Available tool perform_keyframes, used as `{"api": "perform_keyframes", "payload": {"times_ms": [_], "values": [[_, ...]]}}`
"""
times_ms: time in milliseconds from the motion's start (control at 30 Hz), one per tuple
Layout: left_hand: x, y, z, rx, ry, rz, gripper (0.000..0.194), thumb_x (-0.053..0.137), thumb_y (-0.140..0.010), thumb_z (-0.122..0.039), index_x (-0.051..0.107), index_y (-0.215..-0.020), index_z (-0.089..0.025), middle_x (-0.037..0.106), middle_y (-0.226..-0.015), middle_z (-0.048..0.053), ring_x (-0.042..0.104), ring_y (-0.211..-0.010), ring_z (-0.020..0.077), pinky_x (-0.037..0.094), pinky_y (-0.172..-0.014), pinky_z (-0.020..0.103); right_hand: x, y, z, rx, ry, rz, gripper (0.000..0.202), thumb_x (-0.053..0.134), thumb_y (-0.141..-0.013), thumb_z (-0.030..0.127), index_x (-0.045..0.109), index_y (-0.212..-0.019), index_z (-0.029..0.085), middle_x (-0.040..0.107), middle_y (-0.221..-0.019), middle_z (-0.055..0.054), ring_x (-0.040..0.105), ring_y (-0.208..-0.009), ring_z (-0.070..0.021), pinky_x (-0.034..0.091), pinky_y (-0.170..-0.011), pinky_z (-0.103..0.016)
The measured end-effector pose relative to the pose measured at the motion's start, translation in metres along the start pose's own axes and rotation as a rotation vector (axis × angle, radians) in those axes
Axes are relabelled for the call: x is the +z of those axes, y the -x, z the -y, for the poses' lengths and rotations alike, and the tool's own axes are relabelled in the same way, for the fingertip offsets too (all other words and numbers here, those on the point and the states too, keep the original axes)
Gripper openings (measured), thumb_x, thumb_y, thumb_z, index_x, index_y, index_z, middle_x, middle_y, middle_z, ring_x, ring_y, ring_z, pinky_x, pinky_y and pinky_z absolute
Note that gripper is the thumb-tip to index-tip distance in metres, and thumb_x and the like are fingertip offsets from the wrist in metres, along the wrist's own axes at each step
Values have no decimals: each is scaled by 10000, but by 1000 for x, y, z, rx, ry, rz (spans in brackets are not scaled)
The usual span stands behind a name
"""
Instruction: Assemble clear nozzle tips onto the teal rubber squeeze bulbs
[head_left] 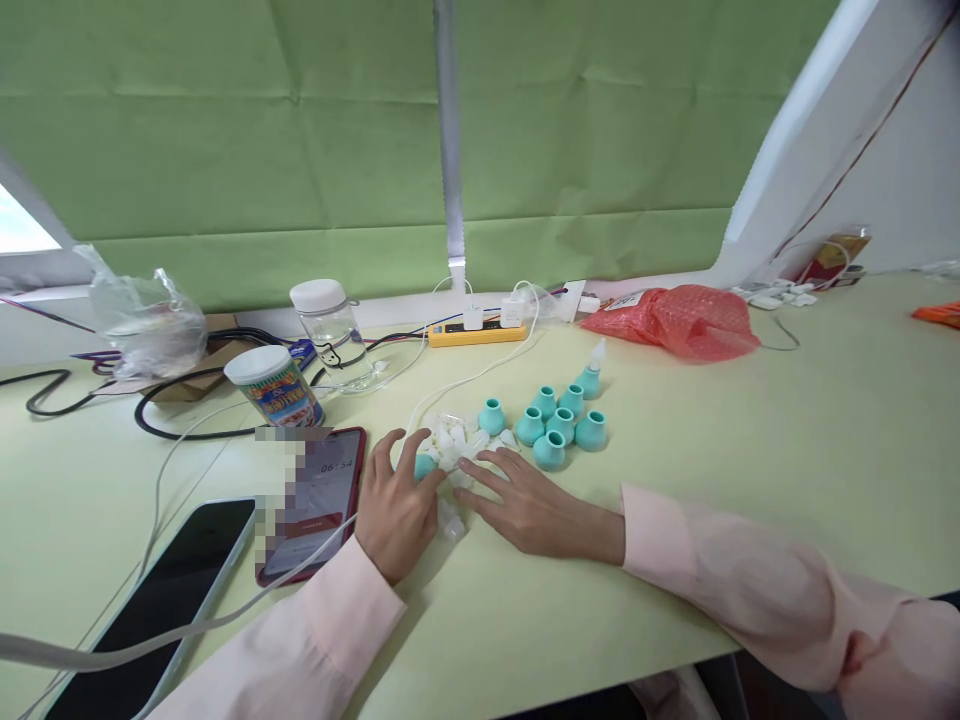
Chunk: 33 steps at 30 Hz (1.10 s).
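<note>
Place: a small assembly workstation, I'd say, a bench spot in a workshop rather than a home.
Desk: my pale yellow-green desk [825, 420] is wide and set against a partition.
Backdrop: green paper [300, 150] covers the wall ahead, creased and taped in sheets.
Parts: batches of teal caps [559, 420] and a heap of white plastic pieces [454, 445] point to repetitive piecework.
Power: a yellow power strip [476, 333] with chargers and cables runs along the back.
Timing: a red phone [319, 500] shows a running timer.
</note>
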<state>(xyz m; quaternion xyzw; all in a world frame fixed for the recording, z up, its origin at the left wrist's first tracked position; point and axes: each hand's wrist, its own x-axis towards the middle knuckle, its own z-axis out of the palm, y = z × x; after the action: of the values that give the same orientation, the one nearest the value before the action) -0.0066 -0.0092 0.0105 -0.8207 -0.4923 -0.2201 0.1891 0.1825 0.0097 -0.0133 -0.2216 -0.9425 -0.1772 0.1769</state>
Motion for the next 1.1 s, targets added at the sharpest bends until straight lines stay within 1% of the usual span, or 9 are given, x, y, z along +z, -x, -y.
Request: {"api": "perform_keyframes", "payload": {"times_ms": [100,167,267,367,500,700,833,967,1100], "values": [[0,-3,6,9,-9,-6,253,475,-666,-37,654,-692,-213,455,-1111,81,320,-1060,331,374,-810,482,4,-1,-1,30,-24,23,332,357,-810,131,437,-1132,151,451,-1171,-122,381,-1048,-280,322,-850,-489],[1,-4,8,28,11,13,229,494,-670,-72,660,-706,-225,448,-1130,82,323,-1060,336,375,-803,489,5,-1,-2,47,-34,23,318,354,-810,124,458,-1109,150,469,-1133,-118,394,-1018,-271,322,-843,-472],[3,-4,9,62,42,62,177,518,-673,-136,659,-718,-234,421,-1173,73,319,-1073,342,360,-814,503,4,-1,-1,90,-66,45,311,347,-813,126,460,-1102,154,507,-1020,-109,423,-945,-247,346,-792,-424],[4,-3,8,78,36,87,173,517,-680,-143,655,-723,-239,430,-1175,68,330,-1073,341,346,-822,519,2,-3,-1,136,-93,85,311,342,-825,169,440,-1120,155,524,-921,-101,436,-879,-233,348,-745,-407],[5,-2,8,87,-6,103,169,527,-668,-137,646,-751,-223,449,-1168,89,343,-1075,352,320,-838,547,0,-4,-2,165,-105,99,279,344,-839,226,461,-1084,163,532,-867,-91,434,-860,-226,322,-743,-411],[5,-3,4,110,-87,129,152,522,-678,-110,636,-724,-200,457,-1186,97,359,-1090,363,276,-877,568,1,-2,-1,171,-137,39,235,337,-843,205,507,-1000,158,538,-817,-81,443,-835,-205,309,-726,-384],[6,-2,2,133,-145,115,146,519,-680,-80,619,-678,-187,478,-1171,95,369,-1098,354,259,-896,575,0,-1,0,179,-180,-25,237,326,-851,196,514,-989,154,542,-808,-79,450,-815,-194,307,-726,-374],[7,0,-1,159,-191,89,144,507,-712,-94,621,-712,-183,492,-1163,101,388,-1094,346,262,-899,584,1,-1,-1,206,-242,-79,239,324,-857,188,509,-1008,173,535,-775,-56,456,-776,-172,313,-723,-356],[7,0,-5,200,-235,87,191,463,-729,-58,628,-727,-155,497,-1167,116,425,-1070,342,269,-897,591,3,0,-2,205,-285,-142,243,330,-859,178,509,-1023,192,529,-753,-41,455,-750,-156,324,-705,-335]]}}
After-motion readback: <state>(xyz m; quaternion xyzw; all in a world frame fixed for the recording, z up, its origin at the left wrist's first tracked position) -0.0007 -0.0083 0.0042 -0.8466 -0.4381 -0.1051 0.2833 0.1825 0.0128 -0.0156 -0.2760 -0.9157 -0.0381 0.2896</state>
